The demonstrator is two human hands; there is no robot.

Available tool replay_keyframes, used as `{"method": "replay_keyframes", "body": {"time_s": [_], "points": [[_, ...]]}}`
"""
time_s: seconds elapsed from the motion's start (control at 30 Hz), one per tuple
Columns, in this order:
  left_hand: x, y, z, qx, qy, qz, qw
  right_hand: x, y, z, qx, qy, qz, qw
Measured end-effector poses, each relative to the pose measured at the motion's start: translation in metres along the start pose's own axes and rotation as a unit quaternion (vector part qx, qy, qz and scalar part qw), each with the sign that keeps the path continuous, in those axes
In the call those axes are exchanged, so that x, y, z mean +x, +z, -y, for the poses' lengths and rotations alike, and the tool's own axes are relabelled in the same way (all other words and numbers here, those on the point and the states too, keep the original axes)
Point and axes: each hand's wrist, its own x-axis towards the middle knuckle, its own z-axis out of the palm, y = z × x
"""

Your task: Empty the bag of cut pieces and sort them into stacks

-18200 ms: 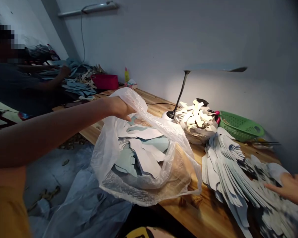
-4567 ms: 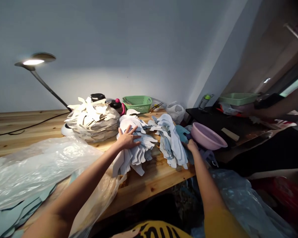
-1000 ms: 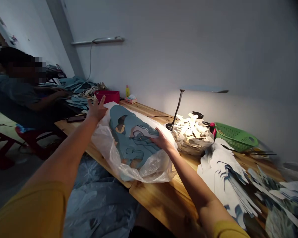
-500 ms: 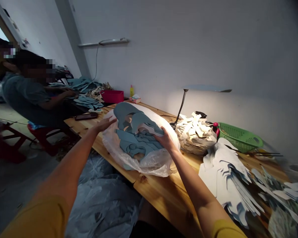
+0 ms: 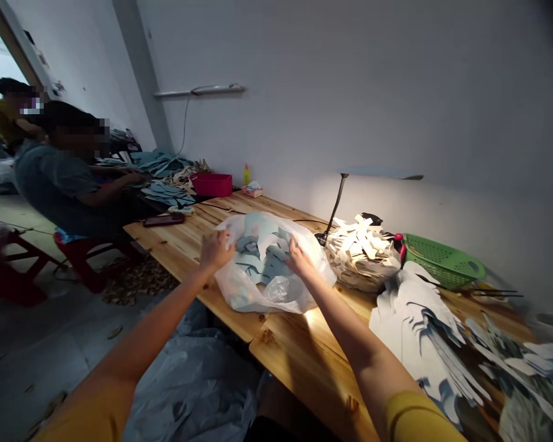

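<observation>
A translucent plastic bag [image 5: 253, 299] lies on the wooden table, its mouth facing up. Inside it are blue-grey cut pieces [image 5: 270, 264], partly covered by the film at the far side. My left hand [image 5: 216, 248] is closed on the bag's left rim, fingers curled in. At the right side of the opening, my right hand [image 5: 298, 256] pinches the bag's edge beside the pieces.
Right of the bag stand a desk lamp [image 5: 336, 205], a bag of cream pieces [image 5: 362, 252], a green basket [image 5: 442, 258] and white pieces [image 5: 410, 319]. A phone [image 5: 163, 220] and pink bin [image 5: 212, 184] lie left. A seated person [image 5: 59, 178] works there.
My left hand, open before, has moved right and closed on the bag's rim. The bag's film has been drawn inward over the pieces, which now sit lower and less exposed. The view shifted slightly.
</observation>
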Motion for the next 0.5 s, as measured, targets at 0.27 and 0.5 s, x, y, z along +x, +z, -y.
{"method": "replay_keyframes", "body": {"time_s": [0.27,0.5], "points": [[-0.137,0.068,-0.074,-0.058,0.171,0.055,0.982,0.0,0.044,0.026,0.01,-0.002,0.121,0.993],[-0.157,0.09,-0.063,-0.108,0.062,-0.07,0.99,0.009,0.057,0.028,0.03,0.029,0.127,0.991]]}}
